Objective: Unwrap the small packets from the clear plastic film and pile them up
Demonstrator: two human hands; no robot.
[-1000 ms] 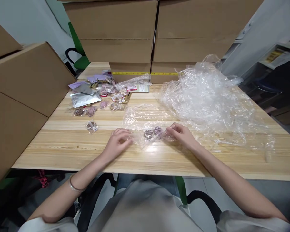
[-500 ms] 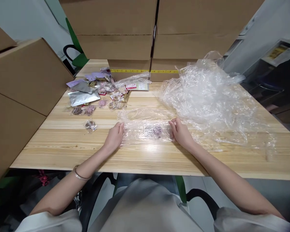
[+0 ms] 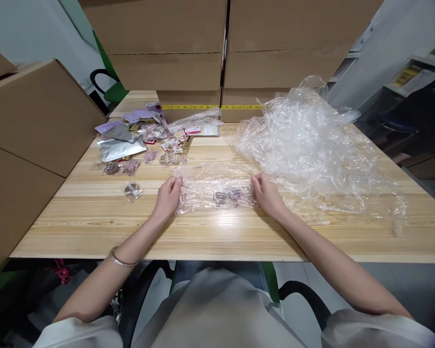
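A sheet of clear plastic film (image 3: 199,193) is stretched between my two hands just above the table. My left hand (image 3: 168,195) pinches its left end, thumb on top. At the right end, my right hand (image 3: 267,194) grips the film between thumb and fingers. Two small round items in clear packets, one brown (image 3: 220,197) and one purplish (image 3: 235,194), show through the film, nearer its right side. Whether they lie inside a fold or beneath the film I cannot tell. A similar brown packet (image 3: 132,190) lies apart, to the left of my left hand.
Crumpled clear film (image 3: 300,140) is heaped on the right of the wooden table (image 3: 104,232). Small packets surround a silver pouch (image 3: 121,149) at the back left. Cardboard boxes stand behind (image 3: 166,72) and along the left (image 3: 32,116). A yellow measuring tape (image 3: 191,107) runs along the back.
Both hands have closed on the film, and my left hand has moved slightly left. The film has been drawn over the two packets and pulled out flat between my hands.
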